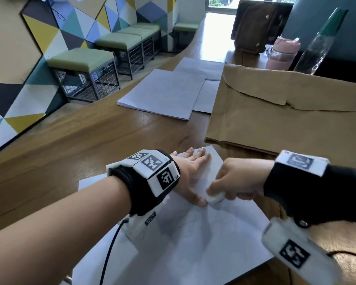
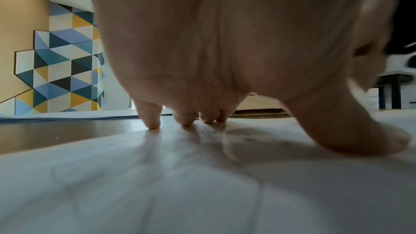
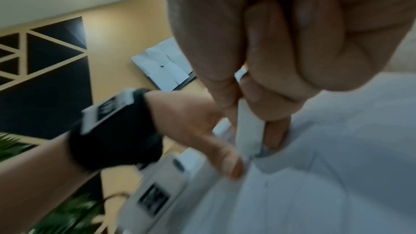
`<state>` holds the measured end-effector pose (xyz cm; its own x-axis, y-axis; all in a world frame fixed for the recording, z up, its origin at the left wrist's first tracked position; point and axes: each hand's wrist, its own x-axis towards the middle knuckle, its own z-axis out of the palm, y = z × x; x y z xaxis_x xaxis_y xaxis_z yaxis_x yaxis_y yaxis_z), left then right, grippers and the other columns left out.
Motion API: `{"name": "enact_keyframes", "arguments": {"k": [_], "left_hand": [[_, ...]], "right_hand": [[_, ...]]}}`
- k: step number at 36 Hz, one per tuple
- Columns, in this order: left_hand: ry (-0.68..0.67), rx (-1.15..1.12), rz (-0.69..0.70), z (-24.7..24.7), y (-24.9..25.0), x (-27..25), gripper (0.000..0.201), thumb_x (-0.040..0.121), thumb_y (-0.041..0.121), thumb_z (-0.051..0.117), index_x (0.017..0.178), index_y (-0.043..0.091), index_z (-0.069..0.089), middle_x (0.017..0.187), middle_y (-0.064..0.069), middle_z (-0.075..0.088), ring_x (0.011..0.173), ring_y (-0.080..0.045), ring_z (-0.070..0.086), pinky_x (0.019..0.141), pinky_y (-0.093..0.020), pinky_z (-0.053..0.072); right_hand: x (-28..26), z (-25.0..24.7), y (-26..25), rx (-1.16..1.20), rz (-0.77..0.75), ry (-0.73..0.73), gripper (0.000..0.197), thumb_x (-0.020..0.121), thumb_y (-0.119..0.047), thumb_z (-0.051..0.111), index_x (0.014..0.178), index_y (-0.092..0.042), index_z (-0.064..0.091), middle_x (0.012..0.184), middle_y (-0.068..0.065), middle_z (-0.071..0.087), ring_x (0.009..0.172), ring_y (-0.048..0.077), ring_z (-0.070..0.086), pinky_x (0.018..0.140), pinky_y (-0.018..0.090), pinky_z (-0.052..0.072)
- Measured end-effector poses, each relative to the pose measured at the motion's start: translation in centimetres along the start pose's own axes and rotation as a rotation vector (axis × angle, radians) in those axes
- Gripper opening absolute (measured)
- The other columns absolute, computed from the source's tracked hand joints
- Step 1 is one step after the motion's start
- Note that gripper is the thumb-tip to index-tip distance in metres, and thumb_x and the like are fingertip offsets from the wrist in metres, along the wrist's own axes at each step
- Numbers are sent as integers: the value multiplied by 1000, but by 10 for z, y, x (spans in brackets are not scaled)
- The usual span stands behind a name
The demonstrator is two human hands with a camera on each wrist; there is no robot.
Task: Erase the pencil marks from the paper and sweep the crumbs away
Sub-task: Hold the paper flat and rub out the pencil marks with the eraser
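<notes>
A white sheet of paper [image 1: 203,239] with faint pencil scribbles lies on the wooden table [image 1: 80,136]. My left hand [image 1: 190,171] lies flat on the sheet's far part, fingers straight and spread, thumb [image 1: 197,199] pointing toward the eraser. In the left wrist view its fingertips [image 2: 154,122] press the paper [image 2: 202,184]. My right hand [image 1: 232,179] pinches a white eraser [image 1: 215,197] whose tip touches the paper just beside the left thumb. The right wrist view shows the eraser [image 3: 248,131] between thumb and fingers, its end on the paper [image 3: 337,166]. I cannot make out crumbs.
A large brown paper envelope [image 1: 286,112] lies just beyond the sheet on the right. Stacks of white paper [image 1: 162,93] sit farther back. A pink bottle [image 1: 282,54], a clear bottle [image 1: 317,44] and a dark bag [image 1: 259,27] stand at the far right. Green stools [image 1: 84,73] line the left wall.
</notes>
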<state>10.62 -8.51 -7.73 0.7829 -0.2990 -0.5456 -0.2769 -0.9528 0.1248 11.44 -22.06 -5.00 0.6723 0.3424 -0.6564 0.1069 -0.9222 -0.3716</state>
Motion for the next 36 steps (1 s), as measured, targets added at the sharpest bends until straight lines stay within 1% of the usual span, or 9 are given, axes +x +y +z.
{"name": "enact_keyframes", "arguments": {"k": [6,10,13,20,23,26,29,33,36], "left_hand": [[14,-5,16,0,-2,-3,114,78,55,63,148,21,-19,157,5,-23,146,-16,-16,119,-41,-3],[10,-9,8,-1,-2,-4,114,79,54,63,148,19,-20,157,4,-23,146,-16,-17,118,-40,-4],[5,1,6,-1,-1,-3,115,79,54,64,148,17,-21,156,3,-24,146,-17,-17,118,-40,-3],[10,7,11,-2,0,-7,113,79,54,64,148,19,-19,157,2,-20,147,-18,-14,120,-43,1],[11,17,6,-1,0,-6,114,79,55,63,148,18,-19,157,2,-21,147,-18,-14,121,-40,1],[2,24,0,-1,-1,-5,115,79,56,62,148,16,-21,157,2,-22,146,-19,-15,120,-41,1],[23,30,-9,-1,-1,-5,115,78,58,62,148,16,-19,158,3,-19,147,-18,-13,119,-38,2],[88,54,-114,0,-3,-8,102,84,62,50,151,15,-11,159,0,-13,148,-19,-4,118,-31,5],[111,81,-232,1,-9,-15,90,89,62,40,152,16,-4,160,-1,-4,146,-27,7,116,-42,15]], "right_hand": [[23,-24,-4,179,38,296,33,82,-20,61,54,-7,51,32,-3,43,23,10,28,31,10,22],[6,-2,-2,8,8,144,27,81,-27,58,61,-9,59,52,3,49,35,15,33,35,14,26],[-4,5,-2,-5,22,3,23,79,-27,61,61,-13,59,51,1,47,36,15,31,37,15,25],[20,-18,-9,171,60,319,35,81,-23,62,50,-11,51,38,-2,45,25,10,32,32,11,24],[11,-4,-4,79,31,266,39,82,-26,57,47,-12,49,34,-5,43,33,13,33,37,17,26],[-3,6,0,-98,9,149,30,82,-28,57,57,-12,54,50,-1,49,36,14,36,38,17,29],[-6,7,0,-170,-10,181,33,84,-28,56,55,-12,49,52,-1,49,39,14,38,39,17,31],[-2,5,5,484,-75,211,30,92,-32,53,71,-12,51,62,4,47,43,17,42,39,20,30],[-9,5,14,1079,-98,206,26,97,-31,44,83,-12,55,70,7,46,56,22,50,49,24,38]]}}
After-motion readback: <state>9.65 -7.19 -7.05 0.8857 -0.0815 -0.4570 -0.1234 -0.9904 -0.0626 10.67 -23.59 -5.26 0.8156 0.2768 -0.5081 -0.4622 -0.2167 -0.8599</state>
